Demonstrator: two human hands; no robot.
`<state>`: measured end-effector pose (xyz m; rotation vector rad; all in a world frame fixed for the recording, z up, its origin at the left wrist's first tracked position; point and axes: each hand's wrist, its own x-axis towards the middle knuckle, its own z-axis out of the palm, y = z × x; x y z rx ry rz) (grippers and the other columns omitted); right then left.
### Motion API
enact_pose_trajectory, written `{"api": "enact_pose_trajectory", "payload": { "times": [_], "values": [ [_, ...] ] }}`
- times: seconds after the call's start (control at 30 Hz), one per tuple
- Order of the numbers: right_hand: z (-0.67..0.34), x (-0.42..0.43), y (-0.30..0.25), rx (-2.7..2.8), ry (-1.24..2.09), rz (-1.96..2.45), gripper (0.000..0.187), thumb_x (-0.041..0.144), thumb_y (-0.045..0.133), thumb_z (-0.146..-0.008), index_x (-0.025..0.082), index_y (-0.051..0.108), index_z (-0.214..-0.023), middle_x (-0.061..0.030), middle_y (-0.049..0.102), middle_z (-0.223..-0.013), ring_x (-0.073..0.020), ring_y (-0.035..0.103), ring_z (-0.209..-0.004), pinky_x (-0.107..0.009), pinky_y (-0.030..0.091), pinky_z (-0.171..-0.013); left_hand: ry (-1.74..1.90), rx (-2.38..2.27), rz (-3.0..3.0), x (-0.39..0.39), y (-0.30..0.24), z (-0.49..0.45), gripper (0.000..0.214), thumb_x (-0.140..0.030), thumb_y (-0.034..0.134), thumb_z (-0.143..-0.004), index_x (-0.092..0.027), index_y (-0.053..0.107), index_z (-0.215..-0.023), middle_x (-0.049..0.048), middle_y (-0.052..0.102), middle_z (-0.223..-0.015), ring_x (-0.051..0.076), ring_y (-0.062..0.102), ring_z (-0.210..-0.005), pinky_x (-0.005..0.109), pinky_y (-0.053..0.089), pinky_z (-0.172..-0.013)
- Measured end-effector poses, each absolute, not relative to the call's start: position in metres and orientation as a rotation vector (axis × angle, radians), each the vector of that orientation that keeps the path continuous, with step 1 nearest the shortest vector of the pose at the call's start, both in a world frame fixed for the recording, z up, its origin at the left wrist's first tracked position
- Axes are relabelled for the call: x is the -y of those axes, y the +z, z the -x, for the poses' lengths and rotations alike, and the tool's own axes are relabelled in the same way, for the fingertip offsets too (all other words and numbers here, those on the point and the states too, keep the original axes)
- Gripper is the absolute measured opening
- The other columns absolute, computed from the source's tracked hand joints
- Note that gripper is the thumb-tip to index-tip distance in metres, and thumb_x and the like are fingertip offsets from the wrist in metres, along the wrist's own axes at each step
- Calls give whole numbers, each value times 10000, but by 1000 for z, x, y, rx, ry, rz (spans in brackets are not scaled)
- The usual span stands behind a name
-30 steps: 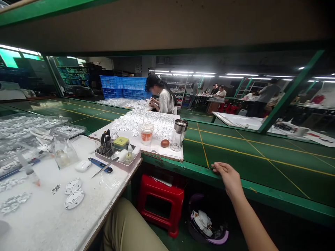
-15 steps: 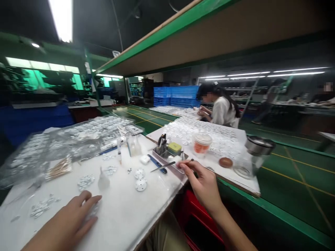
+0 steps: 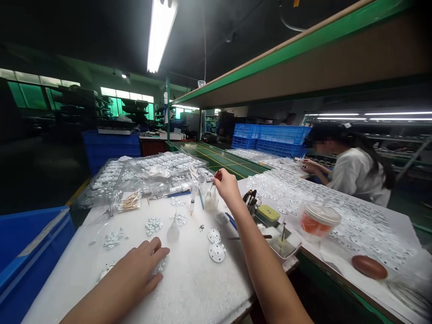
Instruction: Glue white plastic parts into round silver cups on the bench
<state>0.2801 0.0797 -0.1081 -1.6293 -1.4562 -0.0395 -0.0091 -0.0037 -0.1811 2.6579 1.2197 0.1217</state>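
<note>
My right hand [image 3: 227, 188] is closed in a pinch on a thin stick [image 3: 212, 185], whose lower end points down at the mouth of a small clear bottle [image 3: 211, 201]. Whether its tip is inside the bottle I cannot tell. My left hand [image 3: 143, 263] lies low over the white worktop [image 3: 189, 288], thumb and fingers apart, cupped around small white pieces [image 3: 162, 265] partly hidden beneath it. Just beyond its fingers stands a squeeze bottle [image 3: 173, 230] with a narrow nozzle. Two white discs with dark holes [image 3: 216, 253] lie between my arms, near tiny dark bits [image 3: 201, 228].
Piles of white pieces [image 3: 154, 226], cotton swabs [image 3: 131, 201] and a syringe [image 3: 192, 204] lie about. Bagged white parts [image 3: 158, 168] fill the back. To the right are a tool tray [image 3: 286, 252], an orange-filled tub [image 3: 319, 220] and a co-worker [image 3: 357, 171]. A blue crate [image 3: 30, 252] stands left.
My right hand has moved from the tray's side, forward and left to the small bottle. The dark tweezers-like tool it was near now lies by the tray. The camera has turned left.
</note>
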Motion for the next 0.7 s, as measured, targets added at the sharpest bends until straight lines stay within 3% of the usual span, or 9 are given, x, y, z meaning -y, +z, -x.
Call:
{"api": "enact_pose_trajectory", "payload": {
  "times": [0.27,0.47,0.6,0.7],
  "values": [
    [-281,-103,-131,1495,-112,1779,88,108,597,-800,184,554,-807,-63,643,-760,-210,591,-728,-267,353,-635,83,-1222,-2564,8,-173,10,459,-203,484,-788,-288,555,-1234,93,514,-1228,281,536,-1061,417,453,-885],
    [-280,-96,-152,1534,-120,1740,159,122,634,-765,174,575,-903,-71,649,-812,-223,591,-752,-291,389,-675,122,-1236,-2536,6,-175,11,448,-226,481,-805,-312,547,-1240,75,515,-1214,262,553,-1030,386,465,-862],
    [-264,-86,-146,1508,-200,1570,156,204,545,-848,148,557,-993,-133,612,-1031,-234,569,-857,-353,413,-790,137,-1221,-2562,6,-177,10,410,-235,493,-816,-303,569,-1214,79,539,-1165,257,571,-980,375,476,-832],
    [-234,-69,-140,1546,-200,1364,177,287,465,-922,171,535,-1035,-95,599,-1034,-191,560,-815,-331,436,-792,345,-1239,-2559,10,-170,7,328,-255,458,-867,-284,592,-1165,74,569,-1113,254,569,-985,367,478,-833]
  ]
}}
